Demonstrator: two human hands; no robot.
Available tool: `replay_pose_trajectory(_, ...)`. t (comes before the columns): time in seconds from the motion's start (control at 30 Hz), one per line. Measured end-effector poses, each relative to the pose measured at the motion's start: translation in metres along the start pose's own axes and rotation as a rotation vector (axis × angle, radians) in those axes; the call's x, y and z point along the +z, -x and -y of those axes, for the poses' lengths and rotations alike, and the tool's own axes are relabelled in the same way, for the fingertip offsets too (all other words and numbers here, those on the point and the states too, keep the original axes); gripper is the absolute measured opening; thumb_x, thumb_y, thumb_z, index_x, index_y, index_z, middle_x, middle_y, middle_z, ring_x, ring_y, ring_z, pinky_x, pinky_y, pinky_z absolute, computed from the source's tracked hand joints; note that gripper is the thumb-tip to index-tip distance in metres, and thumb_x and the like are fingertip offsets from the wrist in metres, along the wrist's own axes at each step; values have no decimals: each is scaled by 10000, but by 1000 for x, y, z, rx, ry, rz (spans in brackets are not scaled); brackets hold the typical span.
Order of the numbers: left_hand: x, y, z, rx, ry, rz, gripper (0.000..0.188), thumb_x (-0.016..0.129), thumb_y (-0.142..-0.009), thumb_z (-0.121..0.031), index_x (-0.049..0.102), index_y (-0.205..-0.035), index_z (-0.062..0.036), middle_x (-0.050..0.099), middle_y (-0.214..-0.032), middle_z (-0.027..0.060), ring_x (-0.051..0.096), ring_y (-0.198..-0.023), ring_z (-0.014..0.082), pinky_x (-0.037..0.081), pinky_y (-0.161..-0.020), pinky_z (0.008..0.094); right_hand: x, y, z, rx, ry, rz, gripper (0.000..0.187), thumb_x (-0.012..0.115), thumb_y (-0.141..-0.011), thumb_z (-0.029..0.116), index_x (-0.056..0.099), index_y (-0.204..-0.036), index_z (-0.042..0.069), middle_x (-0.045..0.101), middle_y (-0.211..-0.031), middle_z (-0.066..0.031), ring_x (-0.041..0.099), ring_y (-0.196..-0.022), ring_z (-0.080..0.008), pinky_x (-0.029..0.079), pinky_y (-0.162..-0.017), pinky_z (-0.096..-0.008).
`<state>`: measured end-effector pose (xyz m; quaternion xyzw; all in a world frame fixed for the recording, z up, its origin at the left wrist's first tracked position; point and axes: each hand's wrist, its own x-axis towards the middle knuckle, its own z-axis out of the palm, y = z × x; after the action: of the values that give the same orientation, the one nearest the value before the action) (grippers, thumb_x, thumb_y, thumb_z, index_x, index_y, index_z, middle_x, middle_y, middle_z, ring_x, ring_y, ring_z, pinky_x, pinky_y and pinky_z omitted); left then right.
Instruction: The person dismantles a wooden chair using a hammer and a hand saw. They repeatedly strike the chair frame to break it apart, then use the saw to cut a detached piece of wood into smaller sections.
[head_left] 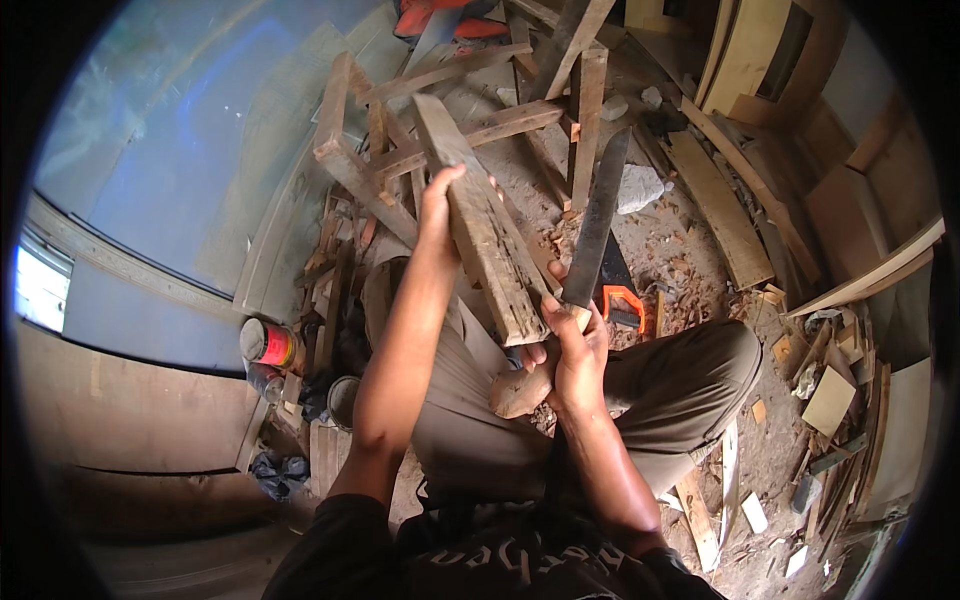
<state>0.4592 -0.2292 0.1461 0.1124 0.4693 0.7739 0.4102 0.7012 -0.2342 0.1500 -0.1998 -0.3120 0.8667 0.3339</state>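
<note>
A thick, weathered wooden beam slants across the middle, its near end rough and pitted. My left hand is closed round its side, toward the far end. In my right hand is a machete, its long dark blade pointing away and up. The bulbous wooden butt of its handle shows below my fingers. Some fingers of that hand lie by the beam's near end, partly hidden behind it. A handsaw with an orange handle lies on the ground just past my right hand.
A wooden frame stands ahead, close beyond the beam. A red-labelled can sits at left near a dark plastic bag. Planks and offcuts lie along the right; a pale stone rests near the blade.
</note>
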Motion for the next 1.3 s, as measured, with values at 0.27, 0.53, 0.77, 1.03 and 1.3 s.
replay_pose_trajectory(0.27, -7, -11, 32, -24, 90, -181, 321, 633, -854, -294, 613, -1033, -28, 681, -889, 140, 668, -773, 277, 545, -762, 411, -15, -3, 10, 81, -113, -116, 422, 545, -970, 198, 515, -1345, 6, 570, -873, -63, 429, -526, -90, 406, -481, -256)
replay_pose_trajectory(0.53, -6, -9, 23, 120, 184, -347, 293, 729, -832, -155, 556, -1040, -42, 597, -869, 87, 628, -784, 234, 543, -681, 416, -39, -20, -2, 167, -259, -85, 425, 548, -964, 225, 530, -1331, 10, 596, -963, -49, 424, -565, -83, 399, -516, -245)
replay_pose_trajectory(0.77, -11, -10, 21, 257, 174, -332, 326, 698, -830, -220, 572, -1062, -29, 620, -929, 110, 645, -812, 253, 540, -771, 413, -46, -29, -7, 238, -324, -62, 382, 594, -953, 244, 557, -1258, 17, 609, -959, -34, 438, -568, -83, 404, -506, -239)
replay_pose_trajectory(1.03, -26, 10, -18, 383, 255, 220, 788, 585, -881, -449, 333, -1493, -20, 412, -1522, 220, 398, -1413, 353, 307, -1158, 622, -55, -36, -10, -31, 173, -211, 630, 805, -853, 156, 471, -1356, -23, 630, -817, -28, 554, -585, -83, 461, -516, -227)
replay_pose_trajectory(1.3, -44, -4, -24, 373, 567, 425, 1029, 270, -785, -945, 586, -1157, -40, 649, -995, 109, 627, -903, 264, 515, -790, 440, -71, -36, -5, -271, 427, -134, 867, 870, -770, 50, 343, -1455, -17, 677, -960, -69, 666, -897, -134, 543, -821, -289)
